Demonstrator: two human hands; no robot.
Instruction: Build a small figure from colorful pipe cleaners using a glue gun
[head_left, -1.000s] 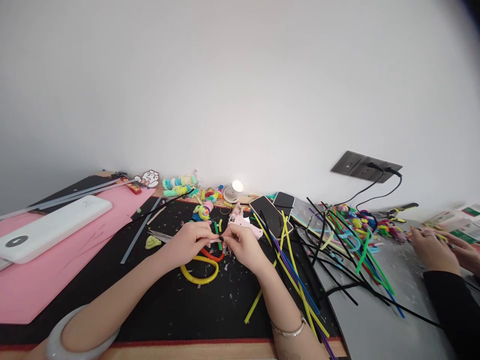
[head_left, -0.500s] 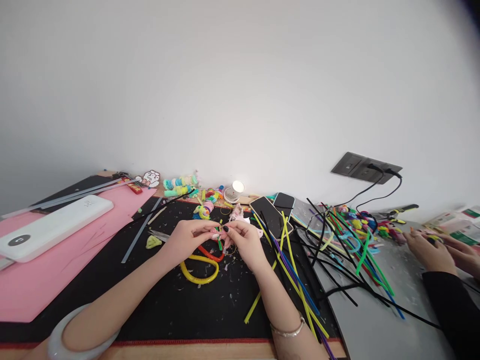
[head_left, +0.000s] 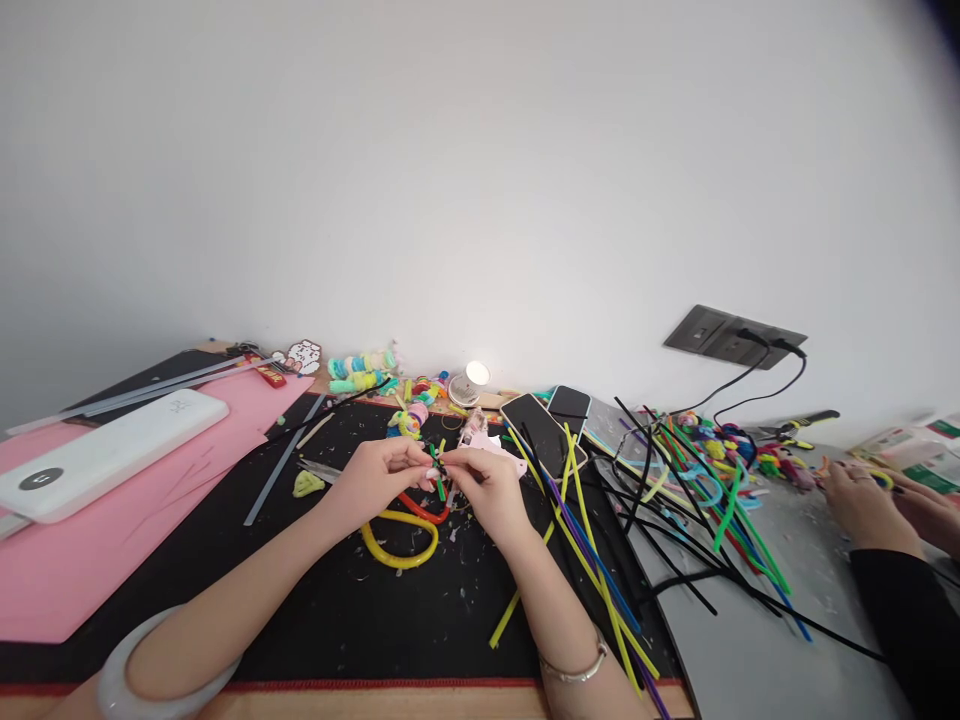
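Between my two hands is a small bundle of green, black and pink pipe cleaner pieces (head_left: 440, 488), partly hidden by fingers. My left hand (head_left: 379, 482) pinches its left side with thumb and forefinger. From the right, my right hand (head_left: 491, 490) pinches the same bundle, its fingertips close to the left ones. Just below the hands lie scissors with yellow and red handles (head_left: 400, 562), their blades partly covered by my left hand. A pale pink cut-out shape (head_left: 504, 456) lies behind my right hand.
Yellow, blue and purple pipe cleaners (head_left: 592, 550) spread right of my forearm, with black ones beyond. Two phones (head_left: 536, 428) lie behind them. A white heat-sealer-like device (head_left: 112, 455) rests on pink sheets (head_left: 45, 600) at left. A co-worker's hands (head_left: 874, 505) work at far right.
My right fingers have shifted and flattened, so more of the green and black bundle shows between my hands. The co-worker's hands have moved slightly right.
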